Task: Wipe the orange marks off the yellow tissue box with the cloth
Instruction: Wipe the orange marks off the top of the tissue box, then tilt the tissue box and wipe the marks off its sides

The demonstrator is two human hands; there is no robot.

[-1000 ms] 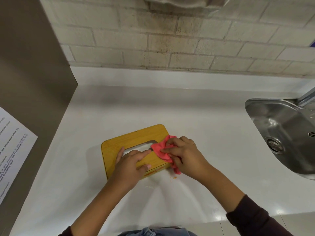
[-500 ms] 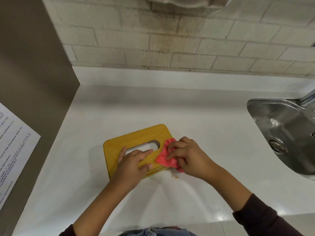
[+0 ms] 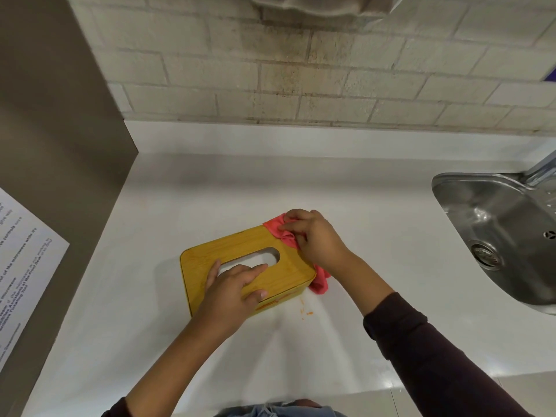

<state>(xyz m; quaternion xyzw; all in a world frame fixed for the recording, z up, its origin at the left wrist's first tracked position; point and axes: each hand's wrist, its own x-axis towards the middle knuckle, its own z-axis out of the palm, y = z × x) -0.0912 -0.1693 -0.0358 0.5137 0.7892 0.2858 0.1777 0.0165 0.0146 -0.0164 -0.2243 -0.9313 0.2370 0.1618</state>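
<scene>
The yellow tissue box (image 3: 240,260) sits on the white desk (image 3: 361,206), well left of the steel sink (image 3: 496,236). The left hand (image 3: 231,293) presses flat on its lid, fingers spread and holding nothing, just pinning it. The right hand (image 3: 313,236) has its fingers closed on the bunched pink cloth (image 3: 281,233) at the far right corner, the tail of the cloth hanging down that end. Orange marks (image 3: 270,303) show on the near side face — easy to miss. Orange crumbs (image 3: 307,311) lie on the desk, so a dragging cloth could smear them back onto the box, and a hard push could make the box skid.
</scene>
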